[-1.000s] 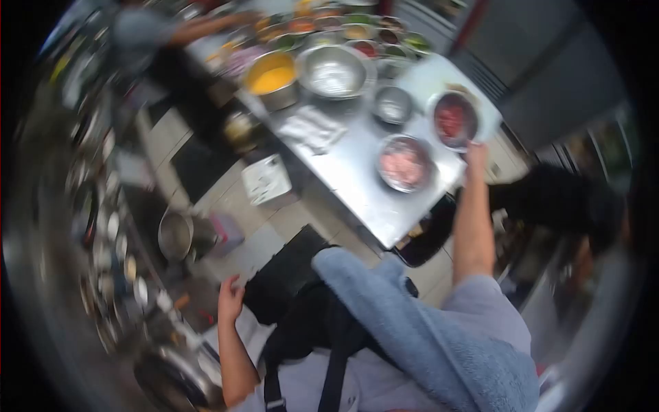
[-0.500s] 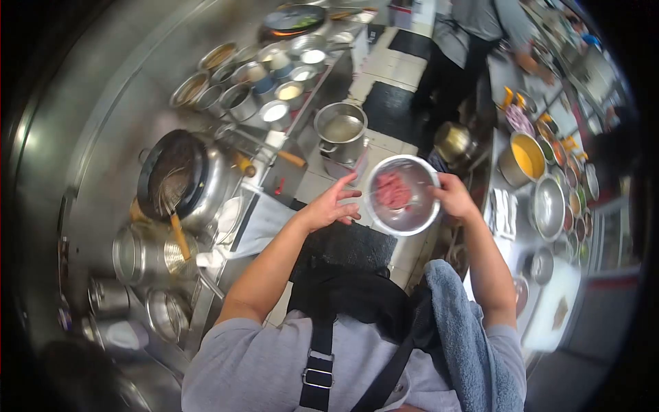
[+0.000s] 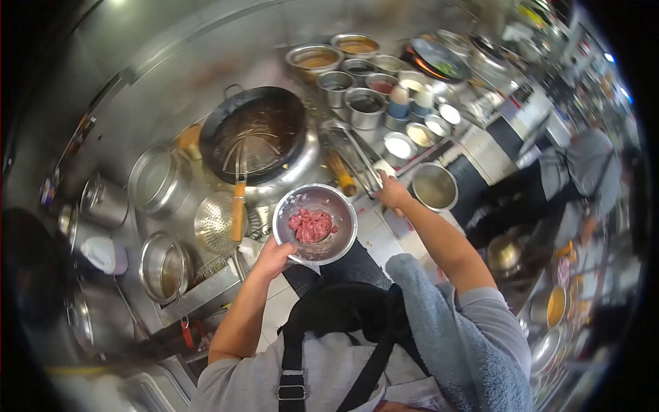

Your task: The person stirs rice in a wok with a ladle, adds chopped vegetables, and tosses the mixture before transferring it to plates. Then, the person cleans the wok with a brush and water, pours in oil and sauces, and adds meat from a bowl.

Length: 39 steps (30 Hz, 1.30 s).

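My left hand (image 3: 273, 258) grips the lower left rim of a steel bowl (image 3: 338, 244), with pieces of raw red meat (image 3: 311, 226) in it. My right hand (image 3: 392, 190) is closed around the end of a long metal handle (image 3: 362, 156) that lies over the stove edge. Above the bowl sits a dark wok (image 3: 223, 123) with a wire strainer (image 3: 252, 154) in it; the strainer's wooden handle (image 3: 237, 209) points toward me. A perforated ladle (image 3: 216, 221) rests left of the bowl.
Several seasoning containers (image 3: 365, 103) stand behind the metal handle. A pan (image 3: 439, 58) with flame beside it is farther back. Steel pots (image 3: 156, 180) are at the left. A pot (image 3: 434, 187) stands low right of my right hand. A co-worker (image 3: 576, 165) is at the right.
The view has swung from the prep table to the stove. The meat bowl, held by my right hand before, is now in my left. My right hand has taken hold of the metal handle.
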Each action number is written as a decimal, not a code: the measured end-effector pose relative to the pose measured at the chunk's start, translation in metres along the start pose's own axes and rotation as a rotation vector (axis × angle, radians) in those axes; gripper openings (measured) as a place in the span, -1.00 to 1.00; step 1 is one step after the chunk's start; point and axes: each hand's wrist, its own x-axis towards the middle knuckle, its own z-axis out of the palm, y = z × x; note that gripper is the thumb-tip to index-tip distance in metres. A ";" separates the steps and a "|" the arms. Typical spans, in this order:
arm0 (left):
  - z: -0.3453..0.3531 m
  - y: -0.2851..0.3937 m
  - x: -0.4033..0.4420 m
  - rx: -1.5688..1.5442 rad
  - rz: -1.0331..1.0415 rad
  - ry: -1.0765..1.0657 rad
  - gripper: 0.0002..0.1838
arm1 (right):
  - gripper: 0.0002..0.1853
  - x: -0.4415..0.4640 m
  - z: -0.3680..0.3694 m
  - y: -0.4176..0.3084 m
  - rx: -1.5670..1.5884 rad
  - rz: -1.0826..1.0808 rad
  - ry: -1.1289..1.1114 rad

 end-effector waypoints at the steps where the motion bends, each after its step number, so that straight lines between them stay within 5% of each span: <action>1: -0.016 0.004 0.001 0.070 0.009 0.040 -0.28 | -0.24 0.024 0.022 0.006 -0.005 -0.034 -0.010; 5: -0.033 0.052 -0.016 0.067 0.088 0.291 -0.31 | 0.16 0.087 0.075 0.016 -0.094 0.157 -0.178; 11: -0.079 0.064 -0.036 -0.067 0.156 0.528 -0.37 | -0.01 0.110 0.083 0.016 0.031 0.284 -0.129; 16: -0.081 0.064 -0.033 -0.261 0.250 0.727 -0.35 | -0.50 0.071 0.056 0.046 0.136 0.174 -0.031; 17: -0.080 0.067 -0.030 -0.275 0.268 0.709 -0.36 | -0.55 0.057 0.047 0.045 0.647 0.263 -0.143; 18: -0.080 0.064 -0.020 -0.303 0.289 0.791 -0.38 | -0.47 0.051 0.047 0.063 0.596 0.184 -0.221; 19: -0.078 0.066 -0.009 -0.313 0.299 0.805 -0.38 | -0.57 0.052 0.072 0.095 0.882 0.133 -0.251; 20: -0.077 0.069 0.001 -0.314 0.303 0.830 -0.38 | -0.66 0.028 0.029 0.068 0.663 0.020 -0.257; 21: -0.078 0.072 0.011 -0.315 0.306 0.859 -0.37 | -0.71 0.012 0.028 0.073 0.848 0.054 -0.249; 22: -0.085 0.069 0.024 -0.313 0.330 0.872 -0.35 | -0.68 0.019 0.041 0.100 1.285 0.305 -0.364; 23: -0.082 0.082 0.034 -0.271 0.348 0.826 -0.33 | -0.68 0.020 0.027 0.090 1.270 0.296 -0.382; 25: -0.107 0.077 0.060 -0.225 0.305 0.796 -0.27 | -0.64 -0.002 -0.024 0.068 0.978 -0.081 -0.197; 29: -0.099 0.108 0.100 -0.121 0.448 0.809 -0.18 | -0.53 0.030 -0.146 -0.001 -0.024 -0.371 0.040; 31: -0.128 0.098 0.125 -0.014 0.506 0.788 -0.15 | -0.49 0.057 -0.187 -0.039 -0.129 -0.739 0.223; 37: -0.093 0.149 0.139 0.114 0.501 0.679 -0.08 | -0.56 0.083 -0.244 -0.171 -0.542 -0.898 0.268; 39: -0.083 0.156 0.151 0.224 0.346 0.759 -0.11 | -0.62 0.106 -0.233 -0.184 -0.608 -0.944 0.243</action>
